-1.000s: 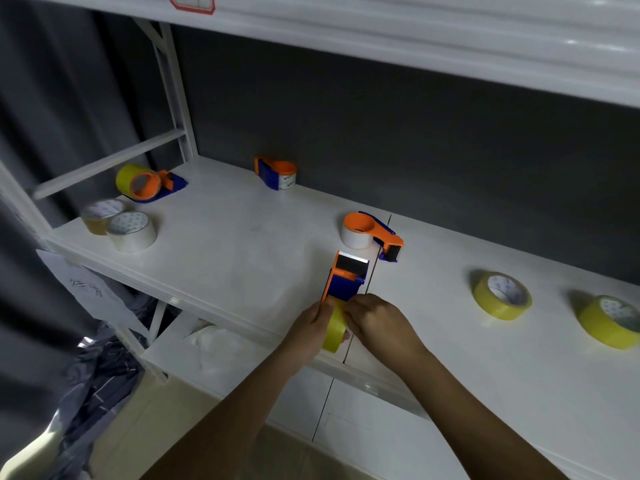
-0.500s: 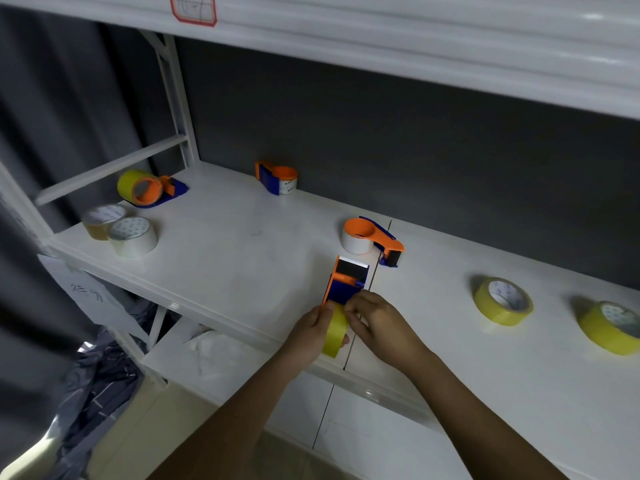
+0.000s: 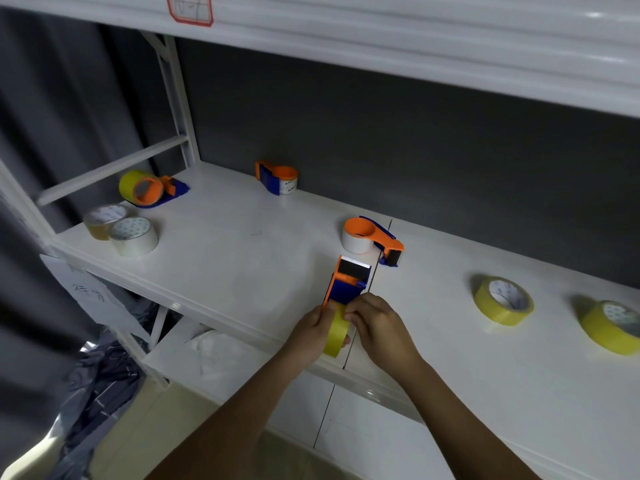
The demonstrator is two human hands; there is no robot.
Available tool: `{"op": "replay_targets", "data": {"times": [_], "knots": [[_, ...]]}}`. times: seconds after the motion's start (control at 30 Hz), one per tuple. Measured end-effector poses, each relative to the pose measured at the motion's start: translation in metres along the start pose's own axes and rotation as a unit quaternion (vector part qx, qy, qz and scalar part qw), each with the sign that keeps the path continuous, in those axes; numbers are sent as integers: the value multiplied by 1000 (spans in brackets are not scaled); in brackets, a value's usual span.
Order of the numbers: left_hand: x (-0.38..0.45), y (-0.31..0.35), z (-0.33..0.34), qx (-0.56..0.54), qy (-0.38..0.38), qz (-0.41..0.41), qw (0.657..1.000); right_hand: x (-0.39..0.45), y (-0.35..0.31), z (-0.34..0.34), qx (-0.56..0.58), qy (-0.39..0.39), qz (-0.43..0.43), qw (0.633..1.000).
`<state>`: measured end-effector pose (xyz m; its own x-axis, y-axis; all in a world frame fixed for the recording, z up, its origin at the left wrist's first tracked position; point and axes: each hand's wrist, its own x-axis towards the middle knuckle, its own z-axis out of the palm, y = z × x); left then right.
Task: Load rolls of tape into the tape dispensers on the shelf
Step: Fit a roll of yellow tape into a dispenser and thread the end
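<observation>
L hand (image 3: 311,332) wraps the yellow roll (image 3: 335,336) from the left, roll on edge at the shelf (image 3: 225,258) front lip, seated at the rear of the blue/orange dispenser (image 3: 346,285). R hand (image 3: 375,323) pinches at the roll top, prob the tape end, can't confirm. Judgement: keep L steady as anchor, R pulls the end fwd toward the cutter, straight, no twist. Neither hand loose.
</observation>
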<state>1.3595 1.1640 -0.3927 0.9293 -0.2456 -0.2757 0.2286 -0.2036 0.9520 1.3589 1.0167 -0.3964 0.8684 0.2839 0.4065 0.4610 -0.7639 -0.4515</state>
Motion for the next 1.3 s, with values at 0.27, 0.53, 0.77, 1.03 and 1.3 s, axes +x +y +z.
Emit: {"op": "replay_targets", "data": {"times": [0.27,0.53,0.77,1.03,1.3], "knots": [[1,0,0,-2,0,-11,1000,0,7,-10,-35,-28,-28,999],[-4,5,2,-1,8,-12,1000,0,-3,-5,-18,-6,4,1000],[-13,9,1,27,17,-20,999,-3,-23,5,82,50,116,989],[-19,9,8,14,4,-24,1000,-8,-28,7,130,107,192,967],[-20,5,12,16,10,-47,999,-18,-29,7,-7,100,100,990]]}}
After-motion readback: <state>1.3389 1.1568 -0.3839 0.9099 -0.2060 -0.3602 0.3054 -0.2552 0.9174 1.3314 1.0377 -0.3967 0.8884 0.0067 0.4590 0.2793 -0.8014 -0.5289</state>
